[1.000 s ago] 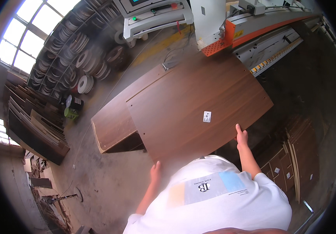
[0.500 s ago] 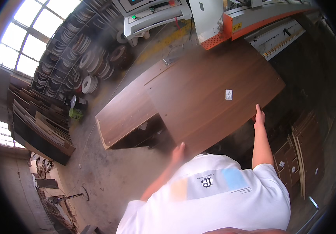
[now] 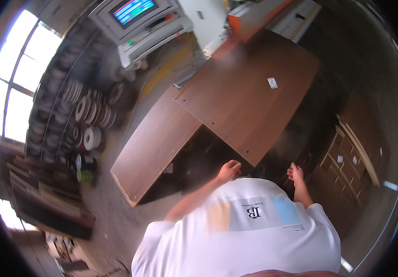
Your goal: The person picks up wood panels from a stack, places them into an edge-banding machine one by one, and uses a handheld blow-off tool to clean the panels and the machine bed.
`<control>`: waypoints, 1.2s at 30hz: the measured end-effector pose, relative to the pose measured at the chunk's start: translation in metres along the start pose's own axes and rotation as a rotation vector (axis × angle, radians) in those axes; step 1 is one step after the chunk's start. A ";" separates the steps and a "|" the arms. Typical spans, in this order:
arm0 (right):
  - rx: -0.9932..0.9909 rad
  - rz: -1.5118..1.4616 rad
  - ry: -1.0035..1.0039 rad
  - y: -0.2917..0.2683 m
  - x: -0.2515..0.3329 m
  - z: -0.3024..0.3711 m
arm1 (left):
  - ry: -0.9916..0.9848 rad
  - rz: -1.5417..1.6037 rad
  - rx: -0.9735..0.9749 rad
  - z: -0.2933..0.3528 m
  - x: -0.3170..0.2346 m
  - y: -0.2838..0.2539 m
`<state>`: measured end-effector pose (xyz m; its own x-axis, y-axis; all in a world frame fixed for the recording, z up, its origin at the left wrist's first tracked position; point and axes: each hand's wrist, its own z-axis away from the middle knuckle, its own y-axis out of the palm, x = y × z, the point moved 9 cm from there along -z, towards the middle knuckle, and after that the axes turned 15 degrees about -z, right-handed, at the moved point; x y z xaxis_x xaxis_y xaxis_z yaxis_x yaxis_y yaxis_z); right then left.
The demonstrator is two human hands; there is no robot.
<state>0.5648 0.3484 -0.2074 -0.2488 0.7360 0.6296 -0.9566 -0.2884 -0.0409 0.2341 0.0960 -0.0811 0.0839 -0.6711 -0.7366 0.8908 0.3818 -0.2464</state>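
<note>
Close before the white shirt (image 3: 273, 242): left hand (image 3: 229, 171), empty, fingers half-curled and slack, just beside a labelled brown panel (image 3: 249, 99); right hand (image 3: 296, 173), likewise slack and seemingly empty, apart. Panel lies over a brown-topped support (image 3: 157, 147), setting-down seemingly done; what remains, I cannot tell. Beyond: orange-and-white machine (image 3: 243, 27).

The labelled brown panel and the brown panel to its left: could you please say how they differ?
The labelled panel carries a white label; the left panel shows none on top. The labelled panel looks darker; the left panel has a paler sheen. The labelled panel shows more surface than the left panel. Both are brown.
</note>
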 end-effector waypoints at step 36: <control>-0.622 -0.536 0.086 0.012 -0.551 0.363 | -0.047 -0.824 1.073 -0.005 0.169 0.283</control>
<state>0.7454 -0.2827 -0.2734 0.2785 0.7286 0.6257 -0.8515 0.4887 -0.1901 0.4979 0.0941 -0.2786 -0.6431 -0.4916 -0.5871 0.5939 -0.8042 0.0230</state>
